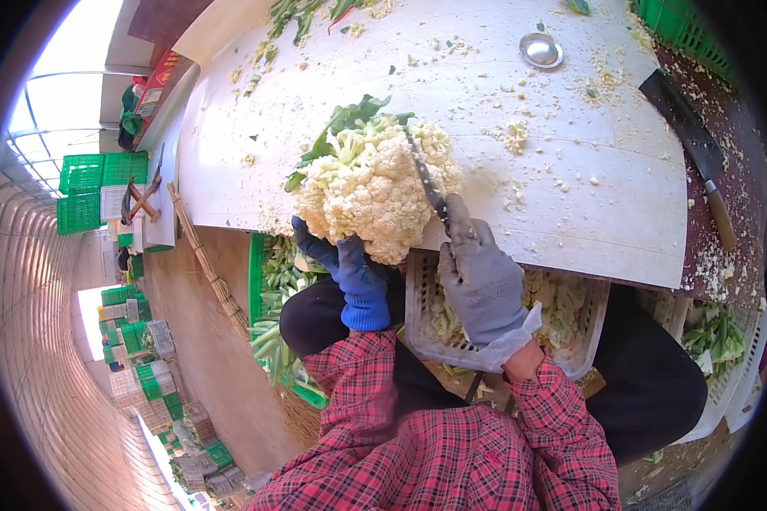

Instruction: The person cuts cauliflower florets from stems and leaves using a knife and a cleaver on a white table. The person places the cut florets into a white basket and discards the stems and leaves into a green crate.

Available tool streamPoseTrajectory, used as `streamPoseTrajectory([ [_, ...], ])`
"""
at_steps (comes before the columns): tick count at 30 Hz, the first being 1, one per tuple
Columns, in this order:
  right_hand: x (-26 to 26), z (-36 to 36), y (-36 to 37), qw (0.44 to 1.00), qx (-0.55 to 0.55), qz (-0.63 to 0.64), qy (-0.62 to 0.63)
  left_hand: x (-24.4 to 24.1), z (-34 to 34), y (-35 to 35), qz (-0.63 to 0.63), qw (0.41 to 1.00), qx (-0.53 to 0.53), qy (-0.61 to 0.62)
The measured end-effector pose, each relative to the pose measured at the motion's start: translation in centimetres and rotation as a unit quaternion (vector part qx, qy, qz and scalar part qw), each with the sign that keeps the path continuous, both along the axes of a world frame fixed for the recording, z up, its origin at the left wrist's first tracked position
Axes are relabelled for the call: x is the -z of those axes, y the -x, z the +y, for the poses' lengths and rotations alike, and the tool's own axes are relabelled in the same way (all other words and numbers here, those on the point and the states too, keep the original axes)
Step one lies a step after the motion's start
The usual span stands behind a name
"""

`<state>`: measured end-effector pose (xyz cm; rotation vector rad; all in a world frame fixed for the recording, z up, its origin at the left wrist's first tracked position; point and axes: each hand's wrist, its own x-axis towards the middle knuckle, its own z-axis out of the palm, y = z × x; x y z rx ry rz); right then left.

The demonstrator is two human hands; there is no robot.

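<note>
A large head of cauliflower with green leaves on its far left side rests at the near edge of a white-topped table. My left hand, in a blue knit glove, supports the head from below at its near side. In a grey glove, my right hand grips a knife, its handle hidden in the fingers. The narrow knife blade lies against the right part of the cauliflower, with crumbs on the metal. How deep it is in the head I cannot tell.
A cleaver and a round metal dish lie on the right. Cauliflower crumbs are scattered about. Below the edge, a pale plastic crate holds cauliflower pieces, and a green crate holds leaves. Stacked crates stand at far left.
</note>
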<state>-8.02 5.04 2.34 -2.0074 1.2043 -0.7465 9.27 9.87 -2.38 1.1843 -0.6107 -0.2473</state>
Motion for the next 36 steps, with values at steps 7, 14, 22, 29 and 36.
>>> streamPoseTrajectory([
  [7,-0.5,-2.0,-0.3,0.988,-0.059,0.12,0.079,0.7,0.4,-0.7,-0.056,0.998,0.002,0.003],
  [14,1.9,-2.4,-0.6,0.999,0.004,0.006,-0.041,0.2,0.2,-0.4,-0.056,0.998,0.031,0.018],
  [22,-0.8,-4.7,0.9,0.804,0.045,-0.362,-0.47,0.5,1.1,-1.1,-0.019,0.999,0.04,0.009],
  [29,3.9,-10.3,4.0,0.934,0.168,-0.17,-0.267,-2.3,0.0,-3.4,0.007,0.988,0.143,-0.05],
  [36,2.0,-19.2,6.9,0.991,0.109,0.081,-0.003,-7.6,-8.0,-8.7,-0.112,0.923,0.315,-0.189],
])
